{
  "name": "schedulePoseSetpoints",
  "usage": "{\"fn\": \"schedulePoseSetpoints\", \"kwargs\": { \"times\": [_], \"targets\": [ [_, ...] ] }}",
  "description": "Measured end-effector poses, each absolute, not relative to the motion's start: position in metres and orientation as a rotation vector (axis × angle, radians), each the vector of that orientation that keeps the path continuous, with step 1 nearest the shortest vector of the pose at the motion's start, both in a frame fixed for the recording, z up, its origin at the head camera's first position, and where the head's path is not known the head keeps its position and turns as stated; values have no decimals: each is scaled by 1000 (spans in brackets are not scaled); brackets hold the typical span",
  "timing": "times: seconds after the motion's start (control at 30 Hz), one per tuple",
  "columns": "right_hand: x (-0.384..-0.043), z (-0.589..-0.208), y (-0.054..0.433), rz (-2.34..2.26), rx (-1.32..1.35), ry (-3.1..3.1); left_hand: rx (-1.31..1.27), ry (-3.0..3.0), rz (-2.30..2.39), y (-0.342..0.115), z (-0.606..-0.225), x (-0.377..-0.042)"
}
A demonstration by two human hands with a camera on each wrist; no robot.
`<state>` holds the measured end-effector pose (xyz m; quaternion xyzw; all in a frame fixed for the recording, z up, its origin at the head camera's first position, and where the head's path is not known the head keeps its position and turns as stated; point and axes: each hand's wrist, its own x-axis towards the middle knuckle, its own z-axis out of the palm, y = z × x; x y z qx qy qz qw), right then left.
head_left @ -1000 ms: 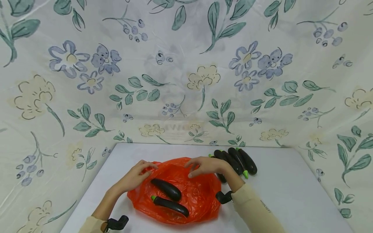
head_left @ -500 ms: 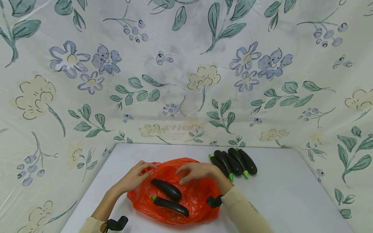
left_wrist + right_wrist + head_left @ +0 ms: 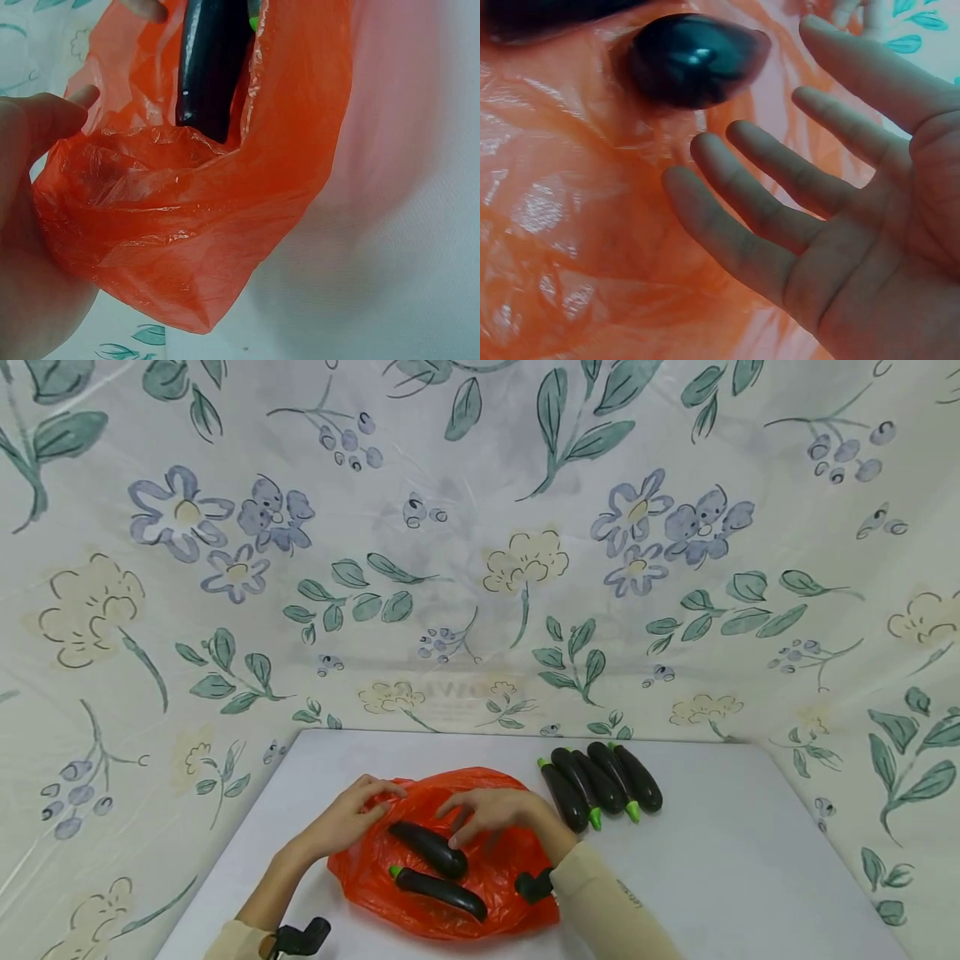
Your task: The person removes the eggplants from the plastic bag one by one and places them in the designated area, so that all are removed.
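Observation:
A red plastic bag [image 3: 517, 868] lies spread on the white table, with two dark eggplants in it. The upper eggplant [image 3: 427, 846] and the lower eggplant [image 3: 438, 891], which has a green stem, lie side by side in the head view. My left hand [image 3: 348, 814] is at the bag's left rim, thumb and fingers apart; in the left wrist view the thumb is beside the red film. Over the bag, my right hand [image 3: 491, 814] is beside the upper eggplant's right end, holding nothing. The right wrist view shows its fingers [image 3: 735, 240] spread, near one eggplant's rounded end [image 3: 697, 60].
Several more eggplants [image 3: 600, 785] lie in a row at the table's back right. The white table [image 3: 735, 860] extends to the right of the bag. A floral-patterned sheet [image 3: 465, 568] hangs behind and at both sides.
My right hand has moved left and slightly down, from near the bag's right rim to the upper eggplant. The eggplant row is now uncovered. My left hand has stayed in place.

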<state>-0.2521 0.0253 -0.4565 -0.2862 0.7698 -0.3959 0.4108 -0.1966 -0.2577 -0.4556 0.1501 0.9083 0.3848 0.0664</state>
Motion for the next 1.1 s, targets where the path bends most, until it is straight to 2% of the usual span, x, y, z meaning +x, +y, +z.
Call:
{"fn": "schedulePoseSetpoints", "kwargs": {
  "times": [1.1],
  "targets": [
    [-247,-464,15,-985,-745,1923,469,2753,1157,-258,-457,-198]
  ]
}}
